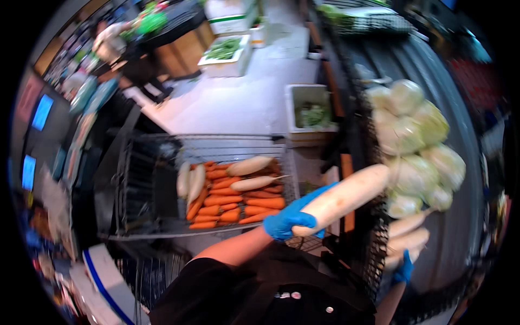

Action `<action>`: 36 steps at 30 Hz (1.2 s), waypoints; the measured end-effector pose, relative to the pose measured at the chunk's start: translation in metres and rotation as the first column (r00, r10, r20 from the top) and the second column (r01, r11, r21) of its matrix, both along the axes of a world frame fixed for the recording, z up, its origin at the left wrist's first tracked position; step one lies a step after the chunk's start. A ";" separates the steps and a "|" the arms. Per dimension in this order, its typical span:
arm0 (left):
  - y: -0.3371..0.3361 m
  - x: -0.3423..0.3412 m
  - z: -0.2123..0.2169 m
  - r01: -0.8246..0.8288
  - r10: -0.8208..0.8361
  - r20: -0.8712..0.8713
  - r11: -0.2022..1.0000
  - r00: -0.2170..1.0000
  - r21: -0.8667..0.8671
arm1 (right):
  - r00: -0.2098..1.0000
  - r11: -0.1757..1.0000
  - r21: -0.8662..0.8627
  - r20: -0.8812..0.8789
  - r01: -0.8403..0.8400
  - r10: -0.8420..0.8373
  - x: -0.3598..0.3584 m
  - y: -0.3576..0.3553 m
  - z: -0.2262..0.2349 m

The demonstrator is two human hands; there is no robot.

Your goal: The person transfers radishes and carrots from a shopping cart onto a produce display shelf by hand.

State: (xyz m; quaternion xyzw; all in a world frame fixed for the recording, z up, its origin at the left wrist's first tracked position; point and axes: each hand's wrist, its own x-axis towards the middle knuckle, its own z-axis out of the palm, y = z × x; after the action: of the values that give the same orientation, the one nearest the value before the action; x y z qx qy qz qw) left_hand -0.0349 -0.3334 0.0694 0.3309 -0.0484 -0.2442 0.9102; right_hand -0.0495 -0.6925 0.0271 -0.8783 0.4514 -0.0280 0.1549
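Observation:
My left hand (291, 219), in a blue glove, is closed around the lower end of a big white radish (346, 196). That radish slants up to the right, its far end in front of the cabbages. My right hand (403, 268), also gloved in blue, is at the near end of several white radishes (407, 238) on the shelf at the right. It appears to touch the lowest one; its fingers are too small and partly hidden to make out. Left of me, a wire cart (203, 235) holds many carrots (222, 200) and several white radishes (252, 165).
Wrapped pale cabbages (420, 127) are heaped beside the radishes on the grey shelf (457, 114), behind a black mesh edge (374, 254). A foam box (291, 108) with greens stands beyond the cart. Another foam box (227, 69) stands farther off, near a person (111, 43).

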 end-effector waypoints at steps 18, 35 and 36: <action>0.243 -0.121 -0.106 0.231 0.042 -0.302 -0.744 0.952 0.627 | 0.368 0.263 0.398 0.217 -0.879 0.904 0.053 0.249 -0.008; 0.187 -0.092 -0.238 0.019 -0.349 -0.279 -0.594 0.895 0.804 | -0.279 0.046 0.442 -0.641 -0.896 0.715 0.042 0.332 -0.184; 0.184 -0.080 -0.229 0.019 -0.398 -0.314 -0.593 0.862 0.805 | -0.259 0.053 0.422 -0.646 -0.905 0.717 0.041 0.331 -0.185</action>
State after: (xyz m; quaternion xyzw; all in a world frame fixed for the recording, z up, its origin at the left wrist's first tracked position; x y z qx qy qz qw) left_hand -0.1147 -0.1492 -0.1594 0.9429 0.0096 -0.3292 0.0502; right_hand -0.0083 -0.3616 -0.1583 -0.8606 -0.2657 0.3980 -0.1743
